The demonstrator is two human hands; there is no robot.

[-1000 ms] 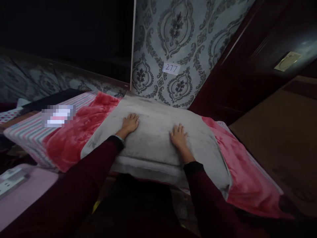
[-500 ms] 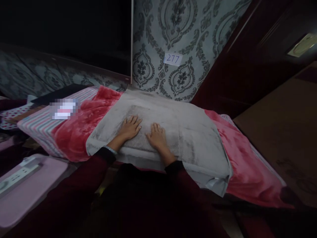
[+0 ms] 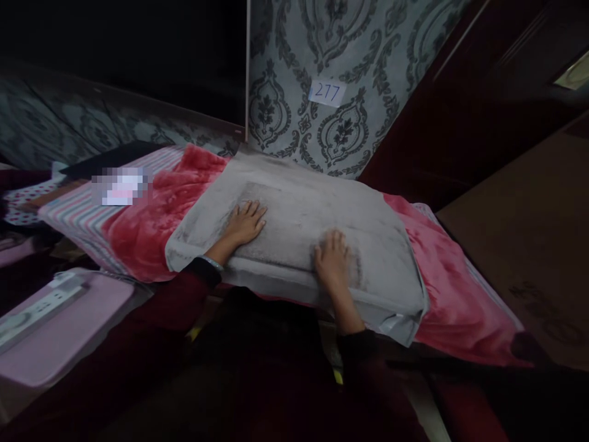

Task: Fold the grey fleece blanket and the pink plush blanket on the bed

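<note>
A light grey plush cloth (image 3: 294,178) lies spread over a red fleece blanket (image 3: 151,239), its front edge hanging down. On the left part of the grey cloth my left hand (image 3: 246,222) rests palm down, fingers spread. My right hand (image 3: 334,258) lies farther right on the same cloth, slightly blurred, with its fingers stretched forward. Neither hand grasps anything. Darker brushed patches show in the pile around both hands. Beneath the red blanket, a striped cloth (image 3: 76,215) shows at the left end.
A dark television screen (image 3: 138,55) is at the upper left. A paper marked 277 (image 3: 327,92) sticks to the patterned wall. At the lower left, a power strip (image 3: 41,310) lies on a pink surface (image 3: 78,344). A cardboard box (image 3: 529,245) stands on the right.
My right hand has slid right across the grey cloth, away from my left hand, which stays in about the same place. The cloth between them now looks smoother and lighter. The view has tilted slightly.
</note>
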